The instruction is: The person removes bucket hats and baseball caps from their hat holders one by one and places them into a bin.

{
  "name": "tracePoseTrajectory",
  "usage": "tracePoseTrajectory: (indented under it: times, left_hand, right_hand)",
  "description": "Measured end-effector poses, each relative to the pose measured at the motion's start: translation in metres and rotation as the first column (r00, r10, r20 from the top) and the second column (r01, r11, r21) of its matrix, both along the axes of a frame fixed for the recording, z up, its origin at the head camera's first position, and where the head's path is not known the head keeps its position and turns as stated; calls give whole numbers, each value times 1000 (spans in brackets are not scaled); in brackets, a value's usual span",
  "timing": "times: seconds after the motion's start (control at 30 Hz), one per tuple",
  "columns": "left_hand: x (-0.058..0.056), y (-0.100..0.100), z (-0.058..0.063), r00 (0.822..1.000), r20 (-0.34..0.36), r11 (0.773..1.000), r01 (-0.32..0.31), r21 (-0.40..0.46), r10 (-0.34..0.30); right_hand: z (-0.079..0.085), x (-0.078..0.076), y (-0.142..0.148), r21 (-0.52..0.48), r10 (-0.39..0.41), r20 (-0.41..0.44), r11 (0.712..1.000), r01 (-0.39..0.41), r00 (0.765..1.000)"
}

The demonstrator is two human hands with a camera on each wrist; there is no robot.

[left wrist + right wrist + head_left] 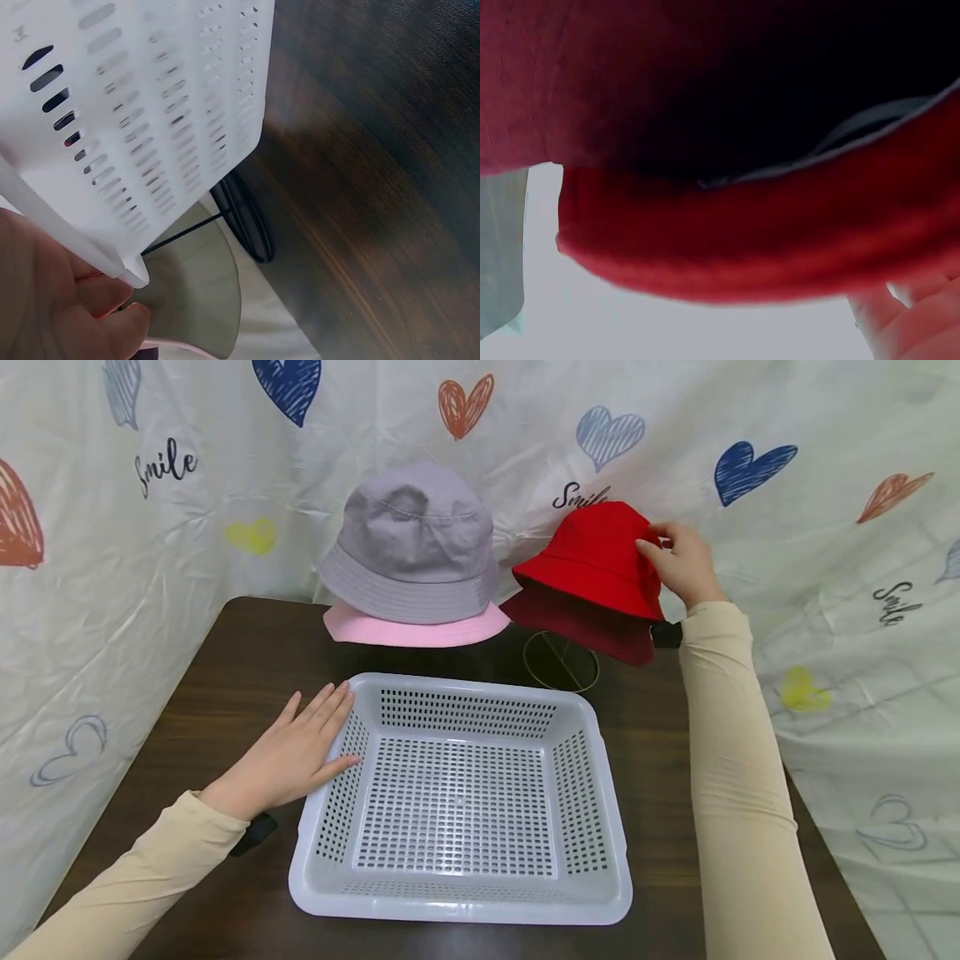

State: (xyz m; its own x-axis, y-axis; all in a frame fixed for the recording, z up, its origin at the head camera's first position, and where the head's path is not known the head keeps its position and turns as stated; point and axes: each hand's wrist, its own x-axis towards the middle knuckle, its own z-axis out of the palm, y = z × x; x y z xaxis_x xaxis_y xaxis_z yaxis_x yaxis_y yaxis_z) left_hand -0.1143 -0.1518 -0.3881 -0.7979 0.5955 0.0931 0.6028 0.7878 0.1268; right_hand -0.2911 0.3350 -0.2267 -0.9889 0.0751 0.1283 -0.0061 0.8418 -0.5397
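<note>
A red bucket hat (600,556) tilts at the back right, its crown pinched by my right hand (681,564) between thumb and fingers. Below its brim shows a darker red brim (592,627). The right wrist view looks up at the red brim (705,262) and a dark hollow, with part of the hand (919,319) at the lower right. My left hand (303,747) rests with straight fingers on the left rim of a white perforated plastic basket (461,912), thumb over the edge. In the left wrist view the hand (67,307) lies against the basket rim.
Behind the basket, a grey bucket hat (416,543) sits over a pink brim (420,628). A round wire stand base (596,672) lies below the red hat. The dark wooden table (656,827) backs onto a white curtain (195,410) printed with hearts.
</note>
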Motion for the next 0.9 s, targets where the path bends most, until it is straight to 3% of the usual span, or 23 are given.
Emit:
tracePoseTrajectory:
  times: [0.23,0.43,0.63,0.9]
  left_hand:
    - [0,-4,-1,1000,16,1000,-9,13,8]
    - [-1,-4,0,1000,-6,1000,1,22,0]
    - [-1,-4,2,1000,9,1000,-5,26,5]
    - [0,0,-1,1000,16,999,18,33,-19]
  right_hand:
    - [8,3,7,-18,28,110,1000,-26,994]
    - [27,12,14,26,61,239,997,-69,969]
    - [39,10,12,77,47,256,995,-69,966]
    - [31,-6,5,98,-6,234,995,-18,972]
